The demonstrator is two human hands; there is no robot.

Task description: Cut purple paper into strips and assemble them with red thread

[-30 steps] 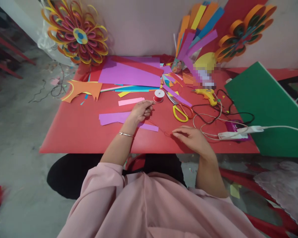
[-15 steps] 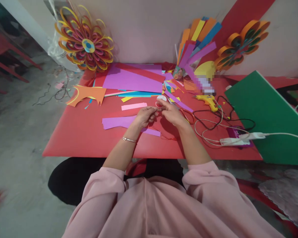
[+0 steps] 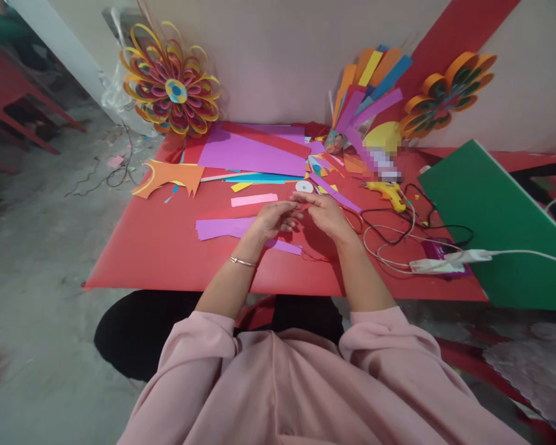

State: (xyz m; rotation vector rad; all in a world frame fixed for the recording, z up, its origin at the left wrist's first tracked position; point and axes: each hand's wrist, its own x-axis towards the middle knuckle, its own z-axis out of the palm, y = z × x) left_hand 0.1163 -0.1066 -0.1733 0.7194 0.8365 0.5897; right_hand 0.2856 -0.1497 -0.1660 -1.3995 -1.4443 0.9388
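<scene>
My left hand [image 3: 271, 219] and my right hand [image 3: 327, 213] meet over the middle of the red table [image 3: 143, 247], fingertips pinched together on a thin red thread [image 3: 317, 256] that trails toward the table's near edge. A small red spool [image 3: 304, 186] with a white top sits just beyond my fingers. Purple paper strips [image 3: 220, 227] lie under my left hand, and a pink strip [image 3: 254, 199] lies a little farther out. The scissors are mostly hidden behind my right hand.
A yellow glue gun [image 3: 389, 190], tangled cables and a white power strip [image 3: 438, 264] lie to the right. A green board [image 3: 505, 222] leans at the far right. Coloured paper sheets [image 3: 252, 153], a cup of strips [image 3: 352, 105] and two paper flowers [image 3: 171, 89] stand at the back.
My right hand went from the near edge of the table up to my left hand by the spool, and both now pinch the thread close together. The view shifted slightly.
</scene>
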